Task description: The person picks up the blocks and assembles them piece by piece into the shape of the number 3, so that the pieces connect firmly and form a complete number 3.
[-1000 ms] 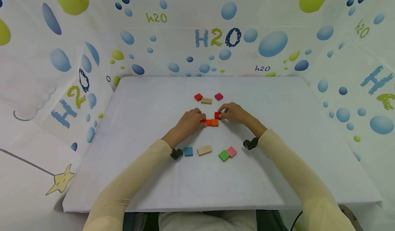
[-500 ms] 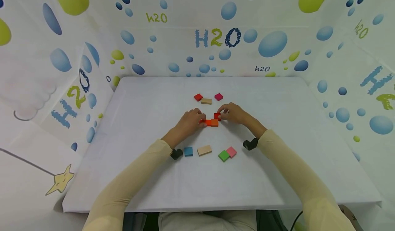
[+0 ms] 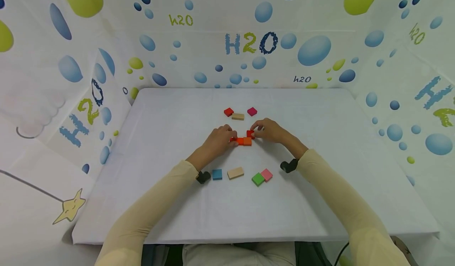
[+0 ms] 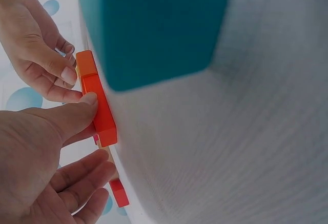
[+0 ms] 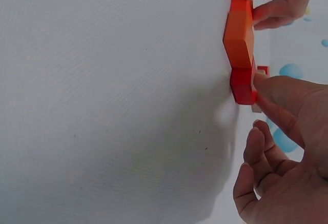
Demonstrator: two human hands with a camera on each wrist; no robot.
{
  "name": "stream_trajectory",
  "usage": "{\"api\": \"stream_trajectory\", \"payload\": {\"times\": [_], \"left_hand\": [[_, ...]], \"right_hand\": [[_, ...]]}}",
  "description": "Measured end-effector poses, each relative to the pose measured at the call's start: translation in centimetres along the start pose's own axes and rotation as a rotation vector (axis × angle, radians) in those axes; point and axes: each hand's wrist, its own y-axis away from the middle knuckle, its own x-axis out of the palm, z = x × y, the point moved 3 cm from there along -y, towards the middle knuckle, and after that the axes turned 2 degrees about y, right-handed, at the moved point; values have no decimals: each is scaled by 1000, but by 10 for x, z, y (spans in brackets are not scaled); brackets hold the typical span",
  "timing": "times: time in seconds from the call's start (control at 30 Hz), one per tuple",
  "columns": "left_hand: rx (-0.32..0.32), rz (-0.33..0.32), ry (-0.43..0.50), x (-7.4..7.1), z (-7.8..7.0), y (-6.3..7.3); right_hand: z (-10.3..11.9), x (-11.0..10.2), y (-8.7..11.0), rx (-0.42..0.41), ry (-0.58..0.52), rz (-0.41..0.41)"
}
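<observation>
- The red block (image 3: 250, 134) has been nudged slightly toward 6 o'clock, apparently closing the row against the orange block (image 3: 247, 141); contact is partly finger-hidden
- It is pinched by the right hand (image 3: 269, 130), the red-orange block (image 3: 240, 141) by the left hand (image 3: 220, 138) at 9 o'clock
- Room is narrowed by the wooden block (image 3: 237, 116) near 12; more is left toward 3, the table (image 3: 302, 218) edges well apart
</observation>
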Motion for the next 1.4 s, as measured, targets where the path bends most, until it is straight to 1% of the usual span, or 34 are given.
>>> {"api": "stream_trajectory", "payload": {"times": [0.1, 0.27, 0.4, 0.6, 0.73, 0.87, 1.1, 1.23, 1.4], "left_hand": [[1, 1, -5, 0, 1, 0], [-9, 5, -7, 1, 3, -1], [-11, 3, -4, 2, 4, 0], [-12, 4, 5, 2, 4, 0], [-10, 4, 5, 2, 3, -1], [-4, -2, 3, 2, 1, -1], [6, -4, 8, 3, -1, -2], [7, -10, 6, 2, 0, -2], [0, -12, 4, 1, 2, -1]], "right_hand": [[-2, -1, -3, 34, 5, -22], [-6, -3, -10, 102, -14, -111], [-8, -6, -19, 150, -22, -163], [-8, -14, -30, 198, -21, -267], [-12, -15, -41, 236, -41, -305], [-13, -17, -50, 260, -66, -325], [-11, -19, -54, 303, -107, -330], [-11, -20, -57, 300, -119, -338], [-9, -18, -63, 281, -109, -349]]}}
